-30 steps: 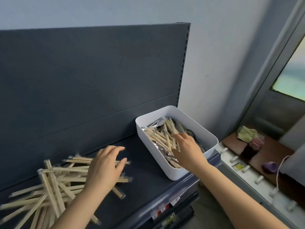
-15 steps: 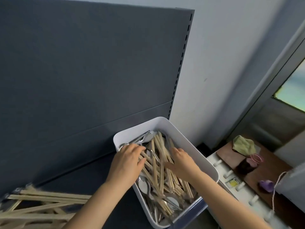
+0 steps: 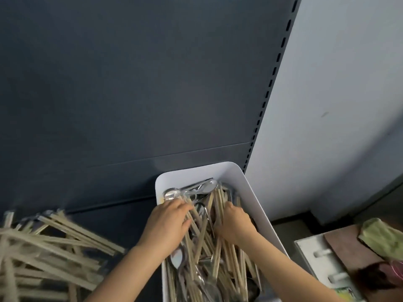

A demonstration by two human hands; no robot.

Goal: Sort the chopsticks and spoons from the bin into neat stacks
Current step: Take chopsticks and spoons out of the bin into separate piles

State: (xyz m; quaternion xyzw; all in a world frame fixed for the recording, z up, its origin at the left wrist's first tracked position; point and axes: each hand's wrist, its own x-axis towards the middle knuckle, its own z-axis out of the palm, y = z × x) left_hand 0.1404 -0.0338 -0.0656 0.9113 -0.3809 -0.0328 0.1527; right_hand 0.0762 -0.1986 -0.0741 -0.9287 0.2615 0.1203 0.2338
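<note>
Glossy metal spoons (image 3: 192, 190), wooden chopsticks (image 3: 209, 247)

Dark slotted shelf back panel (image 3: 130, 94) w/ pale wall (image 3: 349, 94) beside.

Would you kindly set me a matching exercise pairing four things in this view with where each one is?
Things:
1. white bin
2. loose chopstick pile
3. green cloth
4. left hand

Places:
A. at the picture's right edge
B. on the dark shelf, left of the bin
C. inside the bin, on its chopsticks
D. at the shelf's right end, against the back panel

Pairs: 1-D; 2-B; 3-A; 4-C
</note>
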